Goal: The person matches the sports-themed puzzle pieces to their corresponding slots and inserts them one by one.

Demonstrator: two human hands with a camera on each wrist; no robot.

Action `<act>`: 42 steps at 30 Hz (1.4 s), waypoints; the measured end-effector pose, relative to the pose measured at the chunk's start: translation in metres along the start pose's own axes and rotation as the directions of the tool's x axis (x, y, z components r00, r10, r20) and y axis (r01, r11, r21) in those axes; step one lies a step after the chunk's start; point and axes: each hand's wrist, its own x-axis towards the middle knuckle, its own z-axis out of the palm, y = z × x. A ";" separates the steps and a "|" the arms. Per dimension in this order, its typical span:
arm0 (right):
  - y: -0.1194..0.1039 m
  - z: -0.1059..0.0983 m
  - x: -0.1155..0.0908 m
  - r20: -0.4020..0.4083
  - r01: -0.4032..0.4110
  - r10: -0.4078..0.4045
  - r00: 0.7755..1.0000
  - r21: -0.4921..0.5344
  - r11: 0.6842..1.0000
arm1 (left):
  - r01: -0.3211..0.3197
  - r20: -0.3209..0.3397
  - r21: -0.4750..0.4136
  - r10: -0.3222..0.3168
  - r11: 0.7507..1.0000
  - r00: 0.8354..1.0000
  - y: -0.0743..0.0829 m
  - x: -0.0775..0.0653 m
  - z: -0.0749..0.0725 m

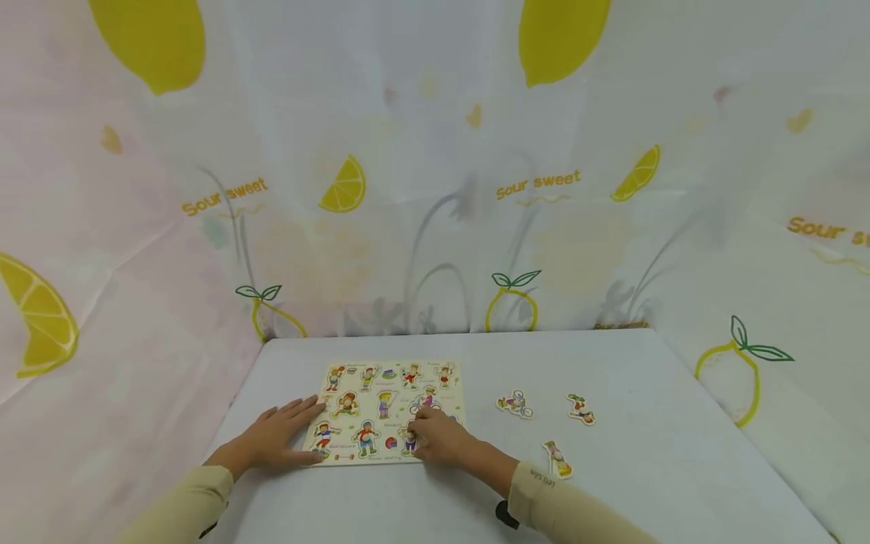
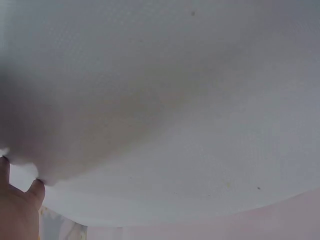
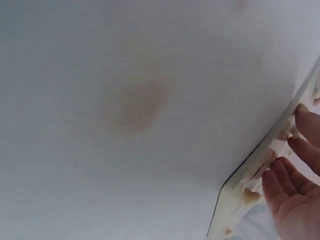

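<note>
A cream wooden peg puzzle board (image 1: pixel 370 397) with coloured figures of children at sport lies flat on the white table. My left hand (image 1: pixel 282 432) rests at the board's left edge with its fingers extended; in the left wrist view only a few fingers of the left hand (image 2: pixel 22 205) show at the lower left. At the board's lower right, my right hand (image 1: pixel 442 438) pinches the knob of a figure puzzle piece (image 1: pixel 408 444) between thumb and finger. The right wrist view shows the right hand (image 3: pixel 295 200) low over the knobbed board (image 3: pixel 234 192); its fingers partly hide the piece.
Three loose puzzle pieces lie right of the board: a cyclist piece (image 1: pixel 516 404), another figure piece (image 1: pixel 581 409) and a piece with a yellow base (image 1: pixel 558 460) nearer the front. A lemon-printed curtain (image 1: pixel 421 227) stands behind and beside the white table (image 1: pixel 652 453).
</note>
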 end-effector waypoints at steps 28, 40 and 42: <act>0.036 -0.015 -0.065 -0.078 -0.019 0.008 0.997 -0.141 0.990 | 0.029 -0.017 -0.023 -0.029 0.999 0.999 0.005 -0.013 0.023; 0.072 -0.022 -0.080 -0.122 -0.114 0.100 0.988 -0.117 0.987 | 0.046 0.003 0.018 -0.046 0.999 0.999 0.006 -0.013 0.020; 0.076 -0.024 -0.080 -0.146 -0.128 0.110 0.983 -0.115 0.985 | 0.056 0.015 0.034 -0.056 0.998 0.998 0.004 -0.009 0.018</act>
